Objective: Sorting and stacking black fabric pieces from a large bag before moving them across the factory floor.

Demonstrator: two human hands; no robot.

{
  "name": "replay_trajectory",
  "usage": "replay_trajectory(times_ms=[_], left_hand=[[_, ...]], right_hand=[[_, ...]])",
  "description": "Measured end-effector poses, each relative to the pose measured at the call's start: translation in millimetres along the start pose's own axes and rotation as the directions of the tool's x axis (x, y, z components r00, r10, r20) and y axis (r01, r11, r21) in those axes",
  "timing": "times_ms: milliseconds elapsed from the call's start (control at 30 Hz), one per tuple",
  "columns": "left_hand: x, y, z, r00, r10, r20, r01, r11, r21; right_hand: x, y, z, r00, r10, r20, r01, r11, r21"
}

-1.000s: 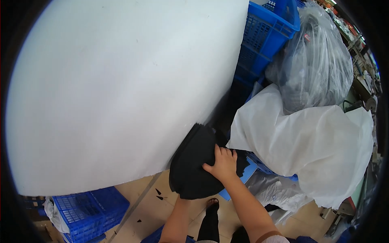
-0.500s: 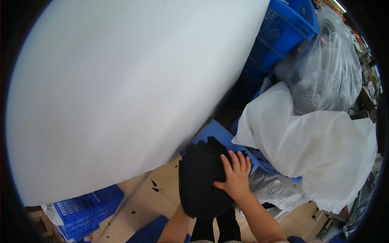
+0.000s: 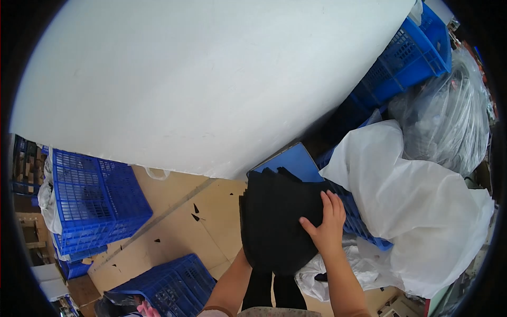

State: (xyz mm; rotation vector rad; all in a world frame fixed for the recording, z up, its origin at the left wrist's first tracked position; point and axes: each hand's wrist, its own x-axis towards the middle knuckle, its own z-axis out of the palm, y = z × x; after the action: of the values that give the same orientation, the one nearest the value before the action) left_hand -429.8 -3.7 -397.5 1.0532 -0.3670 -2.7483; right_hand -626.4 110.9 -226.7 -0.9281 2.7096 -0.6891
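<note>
Across the upper half of the view spread one huge white sheet [image 3: 211, 79], its curved lower edge running down toward the middle. Right of it lay one big white fabric bag [image 3: 417, 211], and above that a single clear plastic bag [image 3: 449, 116], crumpled and shiny. Blue plastic crates came next — four could be counted: one at top right [image 3: 406, 58], one at left [image 3: 95, 206], one at the bottom [image 3: 169, 288], and one partly buried beneath the white bag [image 3: 359, 222]. Brown cardboard [image 3: 179, 222] covered the floor between them, dotted with a few small black scraps.

At lower centre sat one stack of black fabric pieces [image 3: 274, 222], propped against the buried crate. The right hand [image 3: 327, 227] lay flat on the stack's right side — fingers together and extended, thumb spread, pressing rather than clamping. The left hand was hidden behind the stack; only its forearm [image 3: 232, 285] showed, so its fingers could not be judged.
</note>
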Motion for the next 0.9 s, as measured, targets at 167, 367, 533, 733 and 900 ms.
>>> replay_trajectory(times_ms=[167,367,533,733,900], left_hand=[[9,36,14,0.999,-0.017,-0.035,0.016,1.0,-0.025],[-11,61,14,0.99,-0.137,-0.015,0.135,0.987,-0.092],[4,67,21,0.972,-0.197,-0.126,0.192,0.98,-0.047],[11,43,0,0.972,-0.227,-0.067,0.232,0.97,0.069],[58,63,29,0.959,-0.281,-0.038,0.283,0.952,0.115]], right_hand=[[-22,14,2,0.977,0.117,-0.177,-0.074,0.97,0.231],[-34,18,24,0.853,0.399,0.337,-0.479,0.34,0.809],[-40,23,44,0.856,0.392,0.337,-0.502,0.475,0.723],[-49,28,46,0.812,0.484,0.325,-0.562,0.501,0.658],[-44,33,56,0.782,0.514,0.354,-0.537,0.267,0.8]])
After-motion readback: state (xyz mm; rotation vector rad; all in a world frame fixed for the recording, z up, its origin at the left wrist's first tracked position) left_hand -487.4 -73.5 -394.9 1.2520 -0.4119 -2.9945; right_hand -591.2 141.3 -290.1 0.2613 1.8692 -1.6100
